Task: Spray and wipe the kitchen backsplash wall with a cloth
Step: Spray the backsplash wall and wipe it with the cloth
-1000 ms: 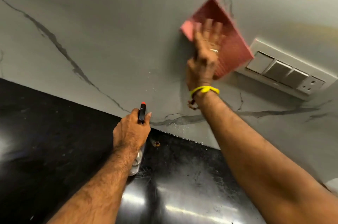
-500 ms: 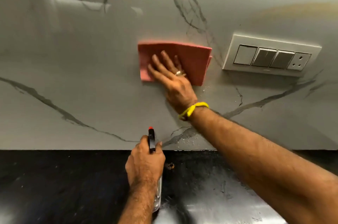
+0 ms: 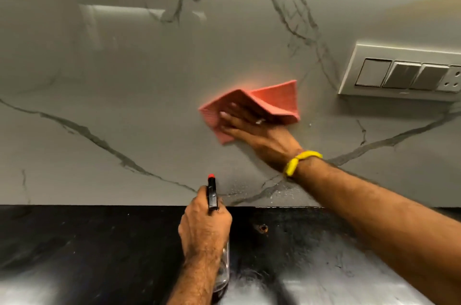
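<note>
Wiping is under way: across the marbled backsplash (image 3: pixel 124 110) your right hand (image 3: pixel 262 135) presses the pink cloth (image 3: pixel 274 102) with flat fingers, left of the switch plate (image 3: pixel 399 72). Your left hand (image 3: pixel 204 227) grips the spray bottle (image 3: pixel 212 195); droplets low on the wall probably need wiping next.

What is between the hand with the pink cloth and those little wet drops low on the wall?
Nothing visible. The right hand presses the pink cloth flat on the backsplash wall; the droplets sit just below on bare wall. The spray bottle in the left hand is nearby, left of them.
</note>
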